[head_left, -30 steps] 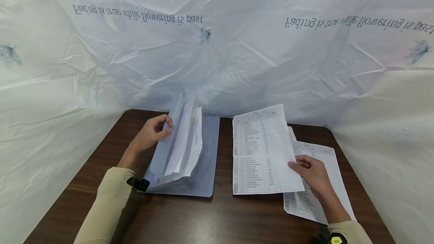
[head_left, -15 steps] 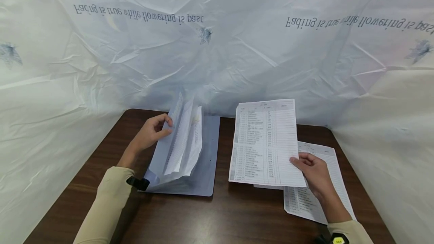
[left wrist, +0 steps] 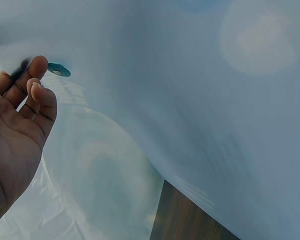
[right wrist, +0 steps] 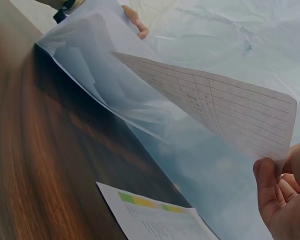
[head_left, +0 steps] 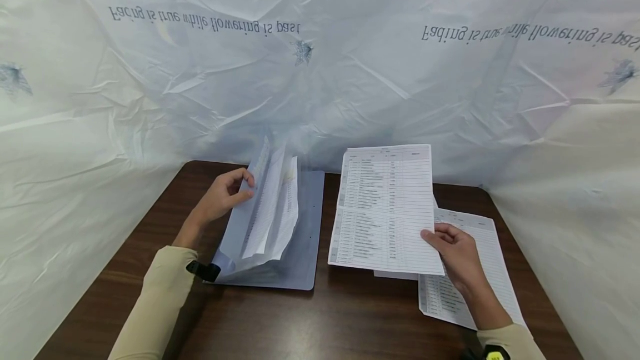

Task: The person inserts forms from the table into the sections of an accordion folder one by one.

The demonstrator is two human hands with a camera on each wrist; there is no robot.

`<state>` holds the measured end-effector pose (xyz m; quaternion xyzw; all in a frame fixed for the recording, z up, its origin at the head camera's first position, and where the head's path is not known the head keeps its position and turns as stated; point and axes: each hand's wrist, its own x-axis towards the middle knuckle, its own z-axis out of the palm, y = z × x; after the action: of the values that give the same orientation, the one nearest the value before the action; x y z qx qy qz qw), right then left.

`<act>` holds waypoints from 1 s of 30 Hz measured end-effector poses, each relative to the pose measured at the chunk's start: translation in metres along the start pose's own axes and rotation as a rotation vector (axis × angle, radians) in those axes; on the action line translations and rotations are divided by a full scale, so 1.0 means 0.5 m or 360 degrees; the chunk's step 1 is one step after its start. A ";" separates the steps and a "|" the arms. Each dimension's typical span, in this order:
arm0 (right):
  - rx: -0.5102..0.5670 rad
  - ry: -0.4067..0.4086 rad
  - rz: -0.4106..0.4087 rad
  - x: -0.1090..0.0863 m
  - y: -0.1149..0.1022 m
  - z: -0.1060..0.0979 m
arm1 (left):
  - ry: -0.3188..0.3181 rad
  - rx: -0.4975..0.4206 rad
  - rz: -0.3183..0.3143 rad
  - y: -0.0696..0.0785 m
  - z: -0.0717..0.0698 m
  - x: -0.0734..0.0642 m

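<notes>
At the left of the head view, a bluish plastic document folder [head_left: 309, 238] lies spread open, with several printed sheets [head_left: 277, 213] standing inside it. My left hand [head_left: 222, 196] pinches the folder's raised cover at its outer edge. A teal snap button [left wrist: 59, 69] sits close to those fingertips in the left wrist view. My right hand [head_left: 457, 251] holds a printed list sheet [head_left: 382, 210] between thumb and fingers at its right edge. That sheet is raised above the table and tilted.
Under the held sheet, another sheet [head_left: 395, 275] shows only in part; the right wrist view shows a paper with green and yellow cells [right wrist: 155, 215]. Further right, a printed sheet [head_left: 470, 221] lies on the brown wooden table [head_left: 300, 326]. A white plastic curtain [head_left: 320, 88] surrounds the table.
The held sheet has risen and turned straighter, then shifted slightly left with my right hand. My left hand and the folder have stayed in place.
</notes>
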<state>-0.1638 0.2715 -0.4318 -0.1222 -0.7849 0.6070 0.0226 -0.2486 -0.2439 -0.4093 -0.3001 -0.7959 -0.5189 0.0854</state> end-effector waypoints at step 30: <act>0.0232 -0.0133 -0.0027 0.005 -0.019 0.093 | -0.0007 0.0004 0.0002 -0.001 -0.002 0.001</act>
<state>-0.1765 0.2257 -0.4354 -0.0882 -0.7400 0.6668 0.0039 -0.2493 -0.2449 -0.4091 -0.3016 -0.7966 -0.5171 0.0843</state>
